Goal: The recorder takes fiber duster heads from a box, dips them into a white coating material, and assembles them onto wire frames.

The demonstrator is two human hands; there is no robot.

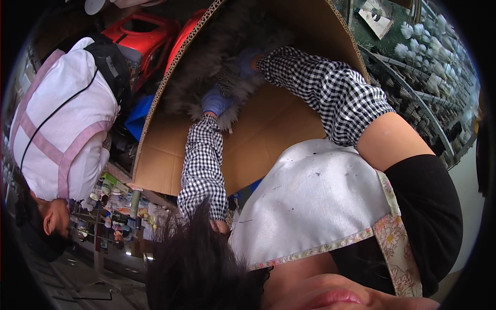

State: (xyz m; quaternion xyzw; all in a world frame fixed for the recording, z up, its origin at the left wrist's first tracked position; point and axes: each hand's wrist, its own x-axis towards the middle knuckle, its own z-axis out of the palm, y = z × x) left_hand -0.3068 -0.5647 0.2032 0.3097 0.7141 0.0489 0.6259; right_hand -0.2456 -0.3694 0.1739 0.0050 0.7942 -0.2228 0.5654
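Both my hands, in blue gloves, reach down inside a large open cardboard box (279, 129). Grey, feathery fluffy bundles (206, 67) fill the shadowed part of it. My left hand (217, 101) is closed on some of this grey fluff, whose tufts stick out around the glove. Deeper in and to the right, my right hand (248, 63) is among the fluff; its fingers are hidden in shadow, so its grip does not show. Black-and-white checked sleeves cover both forearms.
A person in a white top with pink straps (67, 119) bends close by on the left. Red plastic stools (142, 39) and a blue bin (138, 118) stand beside the box. Metal racks on the right hold many pale fluffy tufts (434, 57).
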